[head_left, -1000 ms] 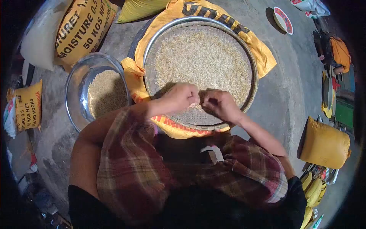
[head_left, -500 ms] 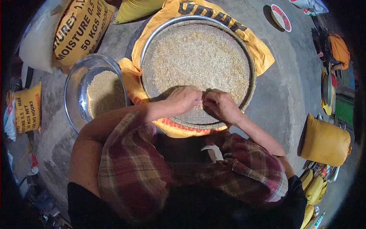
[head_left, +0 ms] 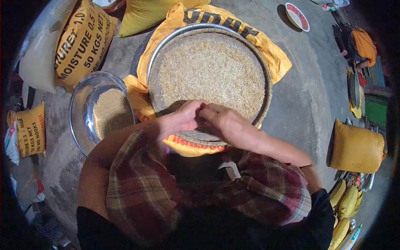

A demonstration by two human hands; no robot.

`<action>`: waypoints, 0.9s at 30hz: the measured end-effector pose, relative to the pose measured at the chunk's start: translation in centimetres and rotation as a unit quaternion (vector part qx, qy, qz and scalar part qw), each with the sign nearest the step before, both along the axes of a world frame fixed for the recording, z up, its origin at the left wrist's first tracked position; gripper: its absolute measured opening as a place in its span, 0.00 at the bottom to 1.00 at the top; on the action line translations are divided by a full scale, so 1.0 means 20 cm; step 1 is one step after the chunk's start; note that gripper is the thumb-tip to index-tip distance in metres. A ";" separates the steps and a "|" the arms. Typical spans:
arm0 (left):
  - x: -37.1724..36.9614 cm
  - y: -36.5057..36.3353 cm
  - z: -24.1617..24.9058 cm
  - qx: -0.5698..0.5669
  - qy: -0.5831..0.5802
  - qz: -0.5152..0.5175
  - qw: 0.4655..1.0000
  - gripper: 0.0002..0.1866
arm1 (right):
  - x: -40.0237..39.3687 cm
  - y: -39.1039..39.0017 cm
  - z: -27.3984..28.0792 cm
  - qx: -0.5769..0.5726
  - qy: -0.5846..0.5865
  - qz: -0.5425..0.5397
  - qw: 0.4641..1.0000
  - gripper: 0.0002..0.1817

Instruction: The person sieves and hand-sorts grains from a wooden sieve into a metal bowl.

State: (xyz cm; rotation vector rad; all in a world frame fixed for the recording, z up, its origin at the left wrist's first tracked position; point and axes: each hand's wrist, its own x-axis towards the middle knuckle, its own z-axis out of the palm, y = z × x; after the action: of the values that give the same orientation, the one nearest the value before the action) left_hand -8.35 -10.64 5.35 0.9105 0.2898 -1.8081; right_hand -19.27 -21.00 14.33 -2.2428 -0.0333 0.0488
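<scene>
Over the near part of the round woven tray [head_left: 268,83], the left hand [head_left: 190,115] and right hand [head_left: 220,118] meet, fingers bent inward; whether they pinch anything, I cannot tell. Pale grain [head_left: 212,68] lies spread across the tray. An orange-yellow sack [head_left: 276,60] is spread beneath the tray. Left of the tray, a metal basin [head_left: 75,122] holds browner grain [head_left: 109,109]. Beyond the tray to the right, a bowl [head_left: 298,17] sits on the floor [head_left: 306,96]; a full yellow sack [head_left: 357,149] lies well right of the tray.

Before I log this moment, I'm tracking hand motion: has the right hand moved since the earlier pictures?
Yes: against the woven tray, the right hand has shifted left, toward the left hand.
</scene>
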 end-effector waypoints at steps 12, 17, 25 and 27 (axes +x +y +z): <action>0.69 0.44 0.29 -0.200 -0.268 -0.022 0.942 0.15 | -0.19 -0.40 -0.12 -0.137 0.092 -0.257 0.952 0.10; 0.94 0.92 0.22 0.091 -0.602 -0.049 0.792 0.19 | -0.31 -0.40 -0.14 -0.256 0.092 -0.248 0.930 0.12; 1.10 1.13 -0.11 0.134 -0.724 -0.313 0.600 0.16 | -0.39 -0.32 -0.21 -0.307 0.059 -0.240 0.919 0.14; 1.03 0.89 0.17 0.174 -0.702 -0.285 0.629 0.14 | -0.41 -0.32 -0.23 -0.320 0.046 -0.244 0.914 0.14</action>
State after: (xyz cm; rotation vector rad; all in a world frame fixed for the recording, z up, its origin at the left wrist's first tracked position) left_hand 12.27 7.14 8.80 2.5953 -0.7738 -0.9743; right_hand -27.45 -27.44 9.66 -2.8280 0.6847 -0.1239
